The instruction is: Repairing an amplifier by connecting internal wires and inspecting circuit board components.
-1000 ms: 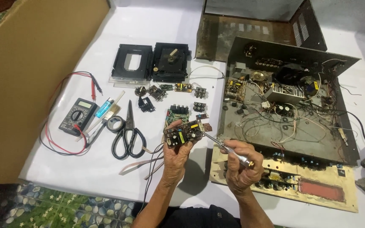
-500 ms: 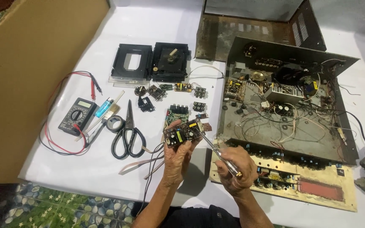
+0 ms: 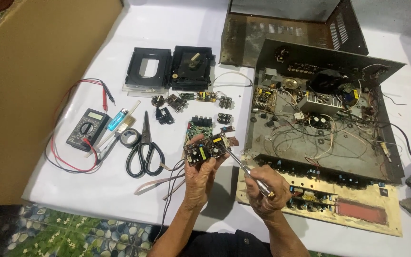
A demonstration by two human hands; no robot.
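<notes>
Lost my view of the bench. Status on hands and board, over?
Left hand holds small circuit board up. Right hand grips screwdriver, tip at board's edge. Loose wires trail below; scissors lie well left.

This looks like a home electronics-repair corner, probably improvised: a white-covered counter carries an opened amplifier chassis at 2 o'clock, a multimeter at 9 o'clock, scissors, loose circuit boards, and patterned floor tiles below.
</notes>
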